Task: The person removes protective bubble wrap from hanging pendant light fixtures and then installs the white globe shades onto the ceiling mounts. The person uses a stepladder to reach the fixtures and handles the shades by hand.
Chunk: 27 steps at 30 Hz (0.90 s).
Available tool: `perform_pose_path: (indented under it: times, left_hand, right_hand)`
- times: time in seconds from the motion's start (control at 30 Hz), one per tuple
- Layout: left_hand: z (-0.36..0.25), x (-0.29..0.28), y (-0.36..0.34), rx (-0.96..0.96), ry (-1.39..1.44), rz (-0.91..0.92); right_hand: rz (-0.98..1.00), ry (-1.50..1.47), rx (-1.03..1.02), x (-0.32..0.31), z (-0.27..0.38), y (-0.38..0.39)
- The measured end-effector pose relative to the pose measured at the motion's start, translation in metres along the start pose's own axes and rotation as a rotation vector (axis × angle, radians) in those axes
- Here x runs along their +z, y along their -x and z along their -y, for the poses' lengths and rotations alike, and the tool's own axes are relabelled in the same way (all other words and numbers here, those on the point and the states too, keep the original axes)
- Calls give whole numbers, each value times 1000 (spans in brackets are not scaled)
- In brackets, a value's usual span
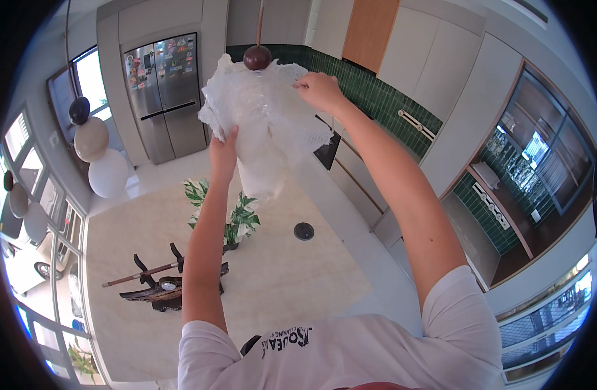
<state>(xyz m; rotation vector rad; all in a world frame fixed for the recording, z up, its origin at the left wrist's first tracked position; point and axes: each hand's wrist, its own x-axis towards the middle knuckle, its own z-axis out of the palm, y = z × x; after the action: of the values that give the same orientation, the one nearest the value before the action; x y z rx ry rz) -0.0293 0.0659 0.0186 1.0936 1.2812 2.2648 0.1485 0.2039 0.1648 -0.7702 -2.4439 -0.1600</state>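
In front of me a pendant lamp hangs on a thin rod, its dark brown ball (257,58) showing at the top. Crumpled, translucent plastic wrap (259,117) with a bubbled texture at its edges hides the lamp's lower part. My left hand (223,155) grips the left side of the wrap, thumb in front, the other fingers mostly hidden. Raised higher, my right hand (320,93) is closed in a pinch at the wrap's upper right edge.
Below is a beige stone-look island top (136,234) with a potted variegated plant (240,224), a dark ornamental stand (165,286) and a round black disc (304,231). Another pendant lamp (92,140) hangs at left. A steel fridge (165,97) stands behind; cabinets (435,52) line the right.
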Motion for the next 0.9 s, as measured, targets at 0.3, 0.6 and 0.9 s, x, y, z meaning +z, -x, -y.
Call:
perform_pose_path:
  times: [0.3,0.6,0.9]
  left_hand:
    - [17,21,34,402,-360,-132]
    - [11,51,63,109,-488,-34]
    - [-15,112,86,-12,-426,115]
  right_hand:
    - [-76,-30,-27,13,16,21]
    - [-65,-12,37,17,26,25]
    - [-194,219,-127,-15,79,41]
